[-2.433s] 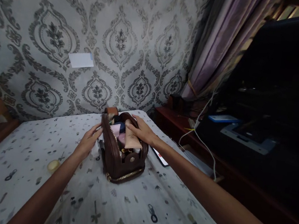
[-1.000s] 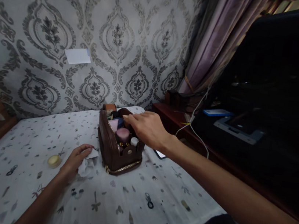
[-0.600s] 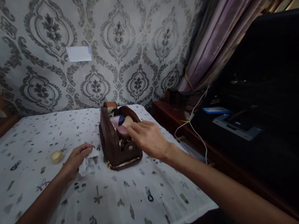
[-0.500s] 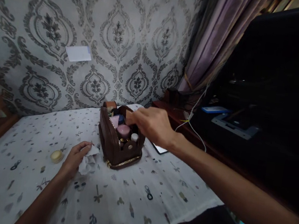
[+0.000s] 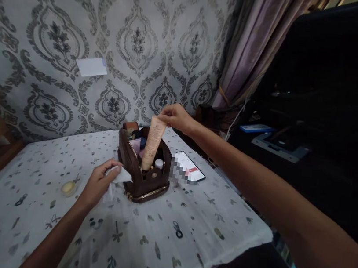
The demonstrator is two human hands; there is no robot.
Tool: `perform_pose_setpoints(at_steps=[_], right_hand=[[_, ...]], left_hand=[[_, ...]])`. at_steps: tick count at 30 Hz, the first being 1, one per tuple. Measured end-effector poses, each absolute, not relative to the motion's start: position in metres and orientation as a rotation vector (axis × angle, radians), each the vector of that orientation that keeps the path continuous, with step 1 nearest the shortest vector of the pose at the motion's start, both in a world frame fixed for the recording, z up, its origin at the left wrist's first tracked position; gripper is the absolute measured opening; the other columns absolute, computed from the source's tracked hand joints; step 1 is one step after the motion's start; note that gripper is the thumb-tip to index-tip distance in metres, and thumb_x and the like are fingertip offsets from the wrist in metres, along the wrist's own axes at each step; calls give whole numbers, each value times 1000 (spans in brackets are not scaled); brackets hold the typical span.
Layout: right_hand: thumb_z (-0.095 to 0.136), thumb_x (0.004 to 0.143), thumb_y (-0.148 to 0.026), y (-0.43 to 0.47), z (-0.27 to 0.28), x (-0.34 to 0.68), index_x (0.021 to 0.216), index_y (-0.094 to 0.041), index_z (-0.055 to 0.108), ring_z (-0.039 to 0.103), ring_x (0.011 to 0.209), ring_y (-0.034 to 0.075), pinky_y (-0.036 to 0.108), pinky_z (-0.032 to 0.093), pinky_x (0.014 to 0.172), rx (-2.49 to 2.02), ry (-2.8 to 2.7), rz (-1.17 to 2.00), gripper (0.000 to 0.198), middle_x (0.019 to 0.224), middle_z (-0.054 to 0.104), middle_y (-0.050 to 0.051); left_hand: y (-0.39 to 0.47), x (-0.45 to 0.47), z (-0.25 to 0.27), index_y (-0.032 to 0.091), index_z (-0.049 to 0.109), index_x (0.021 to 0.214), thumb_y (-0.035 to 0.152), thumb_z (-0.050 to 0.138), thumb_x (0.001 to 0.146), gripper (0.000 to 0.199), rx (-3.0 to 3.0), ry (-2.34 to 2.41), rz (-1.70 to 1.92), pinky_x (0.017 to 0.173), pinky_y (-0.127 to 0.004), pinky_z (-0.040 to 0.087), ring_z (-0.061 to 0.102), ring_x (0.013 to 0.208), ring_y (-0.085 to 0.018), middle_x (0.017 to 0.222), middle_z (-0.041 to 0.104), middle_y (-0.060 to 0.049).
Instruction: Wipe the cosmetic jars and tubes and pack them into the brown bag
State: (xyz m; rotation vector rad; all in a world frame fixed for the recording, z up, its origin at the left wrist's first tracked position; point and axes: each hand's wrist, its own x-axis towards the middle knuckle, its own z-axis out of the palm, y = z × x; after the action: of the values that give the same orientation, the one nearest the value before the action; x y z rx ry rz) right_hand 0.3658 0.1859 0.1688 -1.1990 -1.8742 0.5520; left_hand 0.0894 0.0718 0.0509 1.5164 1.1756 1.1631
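My right hand [image 5: 175,116] pinches the top end of a beige squeeze tube [image 5: 154,141]. The tube is nearly upright, its lower end just inside a brown cosmetic bag [image 5: 142,189] with a gold zipper. Inside the open bag I see a small white-capped jar [image 5: 159,163], a pink tube [image 5: 134,145] and a dark blue item [image 5: 143,142], along with other things partly hidden. Left of the bag, my left hand [image 5: 98,180] is closed on a crumpled white tissue [image 5: 122,175], close to the bag's side. A small round yellowish jar [image 5: 68,188] sits on the cloth farther left.
A patterned white cloth [image 5: 137,243] covers the table. To the bag's right lies a phone [image 5: 190,169] with its screen lit. Behind stands a wallpapered wall with a white card [image 5: 91,67]; a large dark object [image 5: 332,84] and a purple curtain [image 5: 244,45] are at the right.
My right hand has risen out of the bag with the beige tube. My left hand has moved slightly up and right with the tissue, nearer the bag. The phone is now more exposed.
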Motion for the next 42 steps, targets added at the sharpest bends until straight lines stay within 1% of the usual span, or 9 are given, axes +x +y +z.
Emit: perform_pose_setpoints(at_steps=[2, 5, 11, 15, 17, 22, 29, 37, 42], right_hand=[[68, 76, -17, 202, 163, 364, 59, -15, 58, 44, 47, 7, 19, 36, 48, -1211, -1784, 762, 20, 47, 50, -5], [73, 73, -19, 221, 152, 361, 55, -15, 55, 44, 43, 7, 18, 39, 44, -1287, -1748, 834, 26, 41, 47, -5], [67, 78, -19, 230, 127, 354, 58, -15, 54, 44, 40, 7, 20, 45, 48, -1391, -1779, 782, 24, 42, 47, -6], [62, 83, -18, 228, 124, 348, 67, -13, 62, 49, 45, 9, 21, 45, 51, -1476, -1869, 641, 17, 48, 51, -5], [66, 80, -19, 226, 125, 342, 76, -13, 68, 57, 56, 11, 21, 46, 58, -1512, -1938, 526, 7, 58, 59, -2], [68, 79, -25, 209, 123, 323, 100, -19, 71, 65, 93, 21, 26, 47, 78, -1586, -2099, 217, 22, 94, 71, 4], [56, 89, -23, 188, 117, 321, 114, -19, 67, 64, 101, 24, 30, 47, 83, -1553, -2230, -48, 28, 125, 61, 12], [54, 92, -16, 166, 114, 325, 102, -15, 71, 64, 96, 21, 26, 42, 79, -1434, -2368, -101, 20, 103, 71, 9], [53, 93, -13, 157, 109, 328, 107, -14, 69, 64, 103, 21, 28, 42, 87, -1375, -2401, -90, 22, 112, 72, 11]], left_hand=[[72, 92, 49, 18, 69, 88, 53, 71, 76, 37, 1514, 1163, 1157, 62, -24, 41, 53, 67, -16, 76, 63, -1], [73, 94, 48, 19, 68, 87, 54, 70, 75, 37, 1470, 1163, 1150, 61, -24, 40, 51, 64, -15, 73, 62, 0], [74, 93, 45, 20, 66, 85, 56, 71, 74, 38, 1426, 1131, 1111, 59, -24, 39, 49, 60, -14, 69, 60, 2], [75, 93, 39, 20, 66, 86, 54, 70, 76, 36, 1423, 1130, 1121, 59, -24, 40, 49, 59, -14, 68, 59, 2], [76, 94, 38, 20, 65, 85, 54, 70, 76, 36, 1423, 1133, 1125, 59, -24, 40, 49, 59, -14, 68, 59, 2], [79, 97, 35, 20, 64, 83, 53, 70, 77, 34, 1429, 1116, 1135, 60, -24, 39, 49, 61, -14, 70, 58, 2], [83, 94, 52, 19, 67, 88, 52, 66, 78, 34, 1600, 1218, 1219, 65, -26, 41, 55, 69, -18, 75, 62, 0], [136, 104, 87, 19, 64, 99, 39, 56, 84, 27, 1977, 1268, 1410, 85, -31, 46, 61, 98, -22, 100, 68, -5], [150, 110, 75, 19, 63, 103, 39, 55, 84, 29, 1968, 1333, 1425, 80, -31, 46, 61, 94, -22, 99, 66, -5]])
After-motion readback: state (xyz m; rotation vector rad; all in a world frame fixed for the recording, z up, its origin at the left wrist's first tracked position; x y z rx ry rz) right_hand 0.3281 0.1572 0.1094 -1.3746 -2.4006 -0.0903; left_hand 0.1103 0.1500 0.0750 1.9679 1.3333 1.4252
